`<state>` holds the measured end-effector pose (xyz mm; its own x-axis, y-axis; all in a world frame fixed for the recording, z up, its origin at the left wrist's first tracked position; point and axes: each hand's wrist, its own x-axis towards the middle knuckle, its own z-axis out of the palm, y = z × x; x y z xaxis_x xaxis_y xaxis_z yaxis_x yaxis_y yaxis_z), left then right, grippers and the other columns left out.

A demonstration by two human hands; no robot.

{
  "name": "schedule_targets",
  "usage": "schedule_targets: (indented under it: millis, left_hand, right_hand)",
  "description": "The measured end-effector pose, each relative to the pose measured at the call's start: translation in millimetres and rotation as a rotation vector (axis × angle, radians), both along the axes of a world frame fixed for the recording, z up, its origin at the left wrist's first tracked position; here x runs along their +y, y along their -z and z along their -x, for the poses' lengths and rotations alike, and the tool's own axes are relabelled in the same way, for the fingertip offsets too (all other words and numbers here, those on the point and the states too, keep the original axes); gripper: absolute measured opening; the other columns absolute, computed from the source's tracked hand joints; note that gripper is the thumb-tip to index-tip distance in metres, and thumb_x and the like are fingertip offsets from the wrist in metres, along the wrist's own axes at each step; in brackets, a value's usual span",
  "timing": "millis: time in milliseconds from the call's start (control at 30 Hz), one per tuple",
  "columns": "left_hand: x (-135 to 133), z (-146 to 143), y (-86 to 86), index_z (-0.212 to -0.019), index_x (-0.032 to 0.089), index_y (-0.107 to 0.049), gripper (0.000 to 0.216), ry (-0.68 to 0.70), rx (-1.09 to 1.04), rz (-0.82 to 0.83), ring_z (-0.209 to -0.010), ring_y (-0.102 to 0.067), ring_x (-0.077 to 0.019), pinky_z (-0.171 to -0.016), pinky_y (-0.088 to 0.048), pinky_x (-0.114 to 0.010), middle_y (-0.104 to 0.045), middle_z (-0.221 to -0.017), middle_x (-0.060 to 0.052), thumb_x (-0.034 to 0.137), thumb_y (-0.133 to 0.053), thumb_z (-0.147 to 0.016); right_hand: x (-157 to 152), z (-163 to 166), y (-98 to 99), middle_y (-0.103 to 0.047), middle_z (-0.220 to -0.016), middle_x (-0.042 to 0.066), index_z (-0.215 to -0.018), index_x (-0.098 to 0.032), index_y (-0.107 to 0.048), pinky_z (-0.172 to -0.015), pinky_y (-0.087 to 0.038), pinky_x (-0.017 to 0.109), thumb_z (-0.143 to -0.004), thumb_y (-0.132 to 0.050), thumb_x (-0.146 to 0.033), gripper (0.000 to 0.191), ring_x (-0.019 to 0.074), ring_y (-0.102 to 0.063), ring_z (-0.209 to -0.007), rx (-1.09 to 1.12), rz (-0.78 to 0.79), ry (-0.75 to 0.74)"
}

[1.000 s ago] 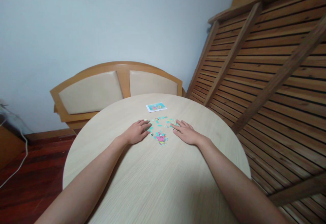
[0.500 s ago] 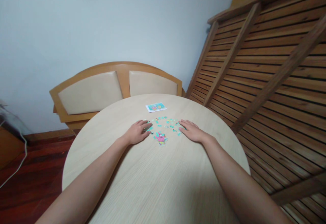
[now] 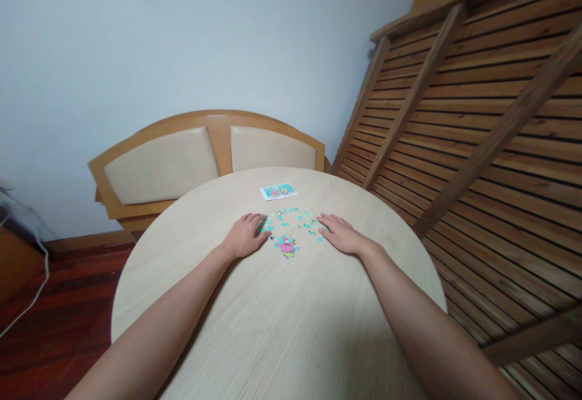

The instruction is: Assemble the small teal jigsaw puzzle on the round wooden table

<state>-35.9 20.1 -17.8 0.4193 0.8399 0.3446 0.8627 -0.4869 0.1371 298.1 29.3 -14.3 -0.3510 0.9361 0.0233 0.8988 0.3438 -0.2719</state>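
Note:
Loose jigsaw pieces (image 3: 285, 224), mostly turquoise with some yellow, lie scattered on the round table (image 3: 273, 321). Nearer to me is a partly joined patch of puzzle (image 3: 286, 246) showing a pink cartoon figure. My left hand (image 3: 247, 234) rests at the left side of the pieces, palm down, thumb apart from the fingers. On the right side my right hand (image 3: 341, 232) lies flat with its fingers stretched toward the pieces. Neither hand visibly grips anything; what lies under the palms is hidden.
Beyond the pieces lies a picture card (image 3: 279, 191) with cartoon figures on turquoise. Behind the table stands a padded wooden headboard (image 3: 218, 139) against the wall. A slatted wooden frame (image 3: 454, 121) leans at the right. A white cable (image 3: 45, 266) hangs at the left.
The fingers of my left hand have drawn slightly closer together and back to the left. My right fingers have shifted a little to the left. The puzzle patch and card stay put.

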Motion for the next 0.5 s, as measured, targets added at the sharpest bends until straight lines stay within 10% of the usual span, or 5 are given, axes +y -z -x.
schedule_targets:
  millis: [500]
  left_hand:
    - [-1.6, -0.5, -14.1, -0.107, 0.02, -0.068, 0.023, 0.352, -0.011, 0.025, -0.132, -0.048, -0.0262, -0.119, -0.03, -0.049, -0.059, -0.134, -0.012, 0.033, -0.054, -0.094]
  right_hand:
    - [-18.3, 32.7, -13.0, -0.038, -0.157, 0.011, -0.144, -0.024, -0.051, -0.12, -0.019, 0.054, -0.095, -0.045, -0.054, 0.058, 0.0334, -0.027, -0.148, 0.076, -0.108, -0.27]
